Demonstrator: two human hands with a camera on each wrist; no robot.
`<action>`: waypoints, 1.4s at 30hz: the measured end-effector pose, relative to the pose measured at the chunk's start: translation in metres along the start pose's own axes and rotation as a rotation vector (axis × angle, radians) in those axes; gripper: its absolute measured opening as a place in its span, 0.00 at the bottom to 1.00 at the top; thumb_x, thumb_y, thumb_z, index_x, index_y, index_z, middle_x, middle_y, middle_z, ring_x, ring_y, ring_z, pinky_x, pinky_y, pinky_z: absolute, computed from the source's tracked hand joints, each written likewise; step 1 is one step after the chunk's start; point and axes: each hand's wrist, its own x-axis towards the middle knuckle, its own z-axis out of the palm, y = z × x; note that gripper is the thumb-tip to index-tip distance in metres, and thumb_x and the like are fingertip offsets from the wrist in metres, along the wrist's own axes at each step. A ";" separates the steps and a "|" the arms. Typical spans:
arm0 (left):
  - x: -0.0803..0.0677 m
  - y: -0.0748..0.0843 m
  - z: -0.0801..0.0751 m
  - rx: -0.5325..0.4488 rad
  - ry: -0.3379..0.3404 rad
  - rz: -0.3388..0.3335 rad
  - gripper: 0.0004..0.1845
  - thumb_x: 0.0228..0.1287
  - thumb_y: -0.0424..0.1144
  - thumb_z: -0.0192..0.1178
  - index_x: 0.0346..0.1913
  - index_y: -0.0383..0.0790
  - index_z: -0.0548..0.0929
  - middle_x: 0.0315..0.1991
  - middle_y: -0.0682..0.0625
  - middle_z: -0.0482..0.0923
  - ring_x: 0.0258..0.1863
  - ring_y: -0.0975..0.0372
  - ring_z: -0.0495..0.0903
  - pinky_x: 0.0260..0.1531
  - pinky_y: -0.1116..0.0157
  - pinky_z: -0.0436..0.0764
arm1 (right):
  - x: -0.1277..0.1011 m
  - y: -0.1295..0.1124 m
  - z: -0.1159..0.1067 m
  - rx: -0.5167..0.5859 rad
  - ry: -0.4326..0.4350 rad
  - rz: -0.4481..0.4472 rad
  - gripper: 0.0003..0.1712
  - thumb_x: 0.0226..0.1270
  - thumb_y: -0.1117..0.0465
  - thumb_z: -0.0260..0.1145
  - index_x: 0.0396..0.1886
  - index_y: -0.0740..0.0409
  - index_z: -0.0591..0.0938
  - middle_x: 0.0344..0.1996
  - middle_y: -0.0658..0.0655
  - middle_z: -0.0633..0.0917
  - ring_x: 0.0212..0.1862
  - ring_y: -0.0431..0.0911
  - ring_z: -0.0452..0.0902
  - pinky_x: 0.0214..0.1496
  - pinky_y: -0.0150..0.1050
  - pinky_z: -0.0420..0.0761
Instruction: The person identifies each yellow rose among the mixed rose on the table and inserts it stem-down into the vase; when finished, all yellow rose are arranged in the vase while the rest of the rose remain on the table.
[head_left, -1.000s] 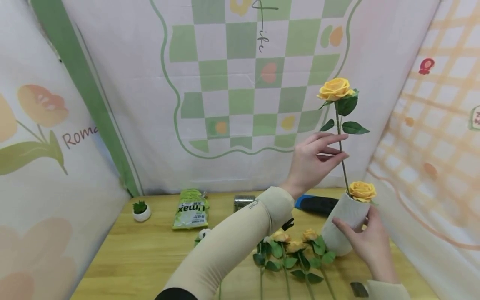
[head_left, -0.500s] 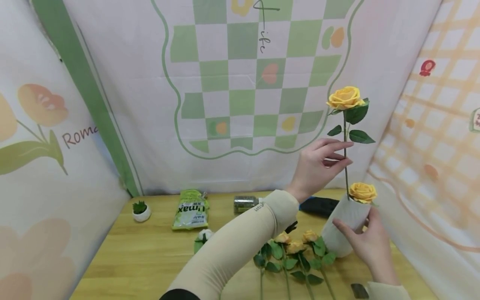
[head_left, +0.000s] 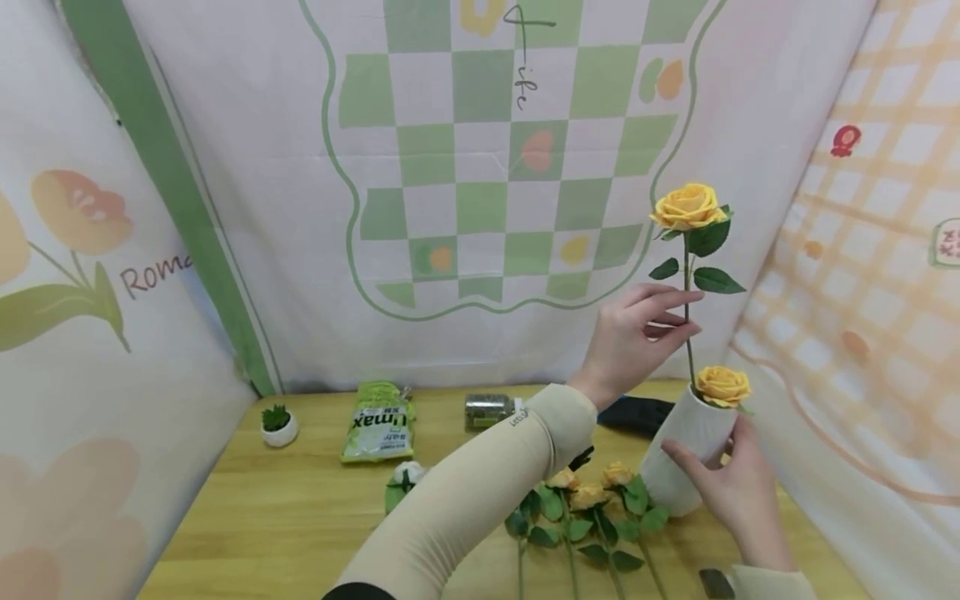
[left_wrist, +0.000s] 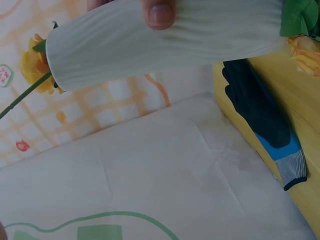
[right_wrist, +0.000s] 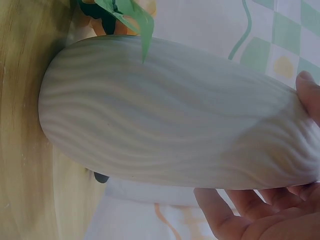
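The yellow rose (head_left: 687,207) stands nearly upright above the white ribbed vase (head_left: 686,458), its thin stem running down into the vase mouth beside a second yellow bloom (head_left: 722,386) that already sits there. The left hand (head_left: 628,342) holds the stem just under the lowest leaves — thumb and the fingers (head_left: 663,293) are only lightly bent and close on the stem in a pinch, the other fingers stretched forward. The right hand (head_left: 723,492) holds the vase from its right side; its fingers are curved around the ribbed wall, and the wrist view shows fingertips (right_wrist: 307,95) pressed on the surface. The vase leans to the right, with its base on the tabletop (head_left: 300,508).

Compared with one second ago, the rose is lower: the bloom has come down and a little to the right, and less stem shows between the left hand and the vase mouth. The right hand keeps the same place on the vase.

The rose has a full orange-yellow head, dark green leaves under it and a straight green stem. More yellow roses (head_left: 592,496) lie on the tabletop left of the vase — a dark glove (head_left: 637,414) lies behind it
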 end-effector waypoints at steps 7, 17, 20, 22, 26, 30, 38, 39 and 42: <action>-0.009 -0.005 0.007 0.004 -0.031 -0.016 0.18 0.69 0.30 0.74 0.61 0.34 0.88 0.53 0.45 0.83 0.45 0.74 0.88 0.48 0.82 0.81 | 0.000 0.001 0.002 0.011 -0.009 0.013 0.62 0.68 0.38 0.78 0.83 0.67 0.56 0.68 0.84 0.72 0.67 0.81 0.70 0.58 0.78 0.76; -0.022 -0.009 0.019 -0.052 -0.040 -0.038 0.18 0.69 0.29 0.74 0.60 0.33 0.88 0.52 0.44 0.83 0.44 0.72 0.89 0.47 0.82 0.82 | 0.001 0.001 0.001 -0.006 -0.002 0.013 0.63 0.68 0.39 0.78 0.84 0.68 0.55 0.68 0.84 0.72 0.67 0.81 0.70 0.57 0.78 0.76; -0.026 -0.009 0.022 -0.057 -0.051 -0.048 0.18 0.69 0.28 0.74 0.60 0.34 0.88 0.52 0.44 0.84 0.43 0.71 0.89 0.47 0.82 0.82 | 0.000 0.000 0.002 -0.008 0.004 0.006 0.62 0.68 0.39 0.79 0.83 0.68 0.55 0.68 0.84 0.72 0.66 0.81 0.71 0.57 0.78 0.77; -0.028 -0.009 0.024 -0.047 -0.064 -0.057 0.18 0.69 0.29 0.74 0.60 0.34 0.88 0.52 0.44 0.84 0.44 0.71 0.89 0.47 0.82 0.82 | 0.000 -0.001 0.002 -0.006 0.009 0.002 0.62 0.68 0.40 0.79 0.83 0.68 0.55 0.68 0.84 0.72 0.66 0.81 0.71 0.56 0.78 0.77; -0.034 -0.009 0.028 -0.008 -0.096 -0.077 0.18 0.70 0.31 0.73 0.61 0.36 0.88 0.53 0.46 0.84 0.44 0.75 0.88 0.47 0.83 0.80 | -0.001 0.000 0.002 -0.002 0.028 -0.013 0.61 0.67 0.42 0.80 0.83 0.67 0.56 0.67 0.83 0.73 0.65 0.81 0.72 0.56 0.77 0.77; -0.040 -0.011 0.032 -0.019 -0.103 -0.086 0.18 0.70 0.30 0.74 0.61 0.35 0.88 0.53 0.46 0.85 0.44 0.74 0.88 0.46 0.83 0.81 | -0.001 0.000 0.002 0.001 0.030 -0.029 0.60 0.67 0.43 0.80 0.83 0.67 0.56 0.67 0.84 0.73 0.65 0.81 0.72 0.55 0.77 0.77; -0.050 -0.016 0.039 -0.035 -0.138 -0.093 0.15 0.69 0.29 0.74 0.57 0.33 0.89 0.52 0.44 0.88 0.42 0.72 0.89 0.45 0.84 0.80 | -0.001 -0.002 0.002 0.016 0.033 -0.036 0.60 0.67 0.44 0.81 0.83 0.68 0.58 0.67 0.83 0.74 0.65 0.80 0.72 0.55 0.75 0.78; -0.051 -0.016 0.039 -0.025 -0.147 -0.100 0.15 0.69 0.29 0.74 0.56 0.34 0.90 0.52 0.44 0.89 0.42 0.72 0.89 0.45 0.84 0.80 | -0.001 -0.002 0.002 0.018 0.036 -0.038 0.60 0.67 0.44 0.81 0.83 0.68 0.58 0.67 0.83 0.74 0.65 0.80 0.72 0.55 0.75 0.78; -0.052 -0.016 0.038 0.024 -0.186 -0.116 0.13 0.71 0.31 0.73 0.56 0.37 0.90 0.52 0.47 0.90 0.41 0.75 0.88 0.45 0.85 0.79 | 0.000 -0.002 0.002 0.019 0.037 -0.033 0.60 0.67 0.44 0.81 0.83 0.68 0.57 0.67 0.83 0.73 0.65 0.80 0.72 0.55 0.76 0.78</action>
